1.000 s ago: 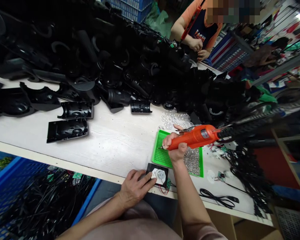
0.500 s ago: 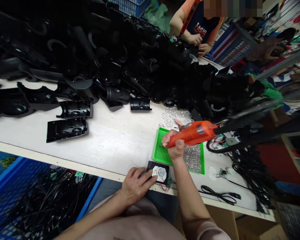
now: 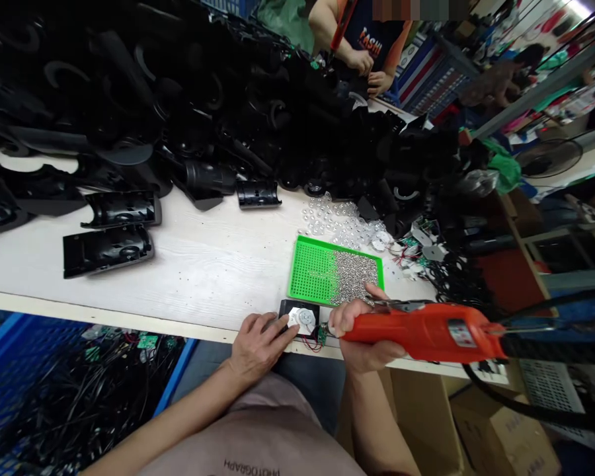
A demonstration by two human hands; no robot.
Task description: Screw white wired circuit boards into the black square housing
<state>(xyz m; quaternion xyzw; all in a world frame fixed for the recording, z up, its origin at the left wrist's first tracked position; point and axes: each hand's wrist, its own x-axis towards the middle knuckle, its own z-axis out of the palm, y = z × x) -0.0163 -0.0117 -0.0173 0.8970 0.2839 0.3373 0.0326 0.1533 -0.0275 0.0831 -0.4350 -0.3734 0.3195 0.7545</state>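
Note:
My right hand (image 3: pixel 361 337) is closed around an orange-red electric screwdriver (image 3: pixel 421 330), which lies nearly level with its tip pointing left. The tip is close to the right side of a small black plastic part (image 3: pixel 286 307); whether it touches cannot be made out. On that part sits a white plate with a round silver disc (image 3: pixel 305 318), and red wires and a small green circuit board (image 3: pixel 322 334) hang at its right. My left hand (image 3: pixel 260 344) lies with fingers stretched out, its fingertips on the plate. Just behind is a green tray (image 3: pixel 310 274) with many small metal screws (image 3: pixel 354 274).
Black plastic housings (image 3: pixel 203 119) are heaped along the back of the white table (image 3: pixel 203 264). Clear plastic pieces (image 3: pixel 337 221) lie behind the tray. A blue crate (image 3: pixel 10 377) of cables stands front left, cardboard boxes (image 3: pixel 426 410) below right. Across the heap, a person (image 3: pixel 361 53) works.
My right hand has brought the screwdriver from above the tray down toward the black part at the front edge. My left hand stays on the plate. The view has shifted to the right.

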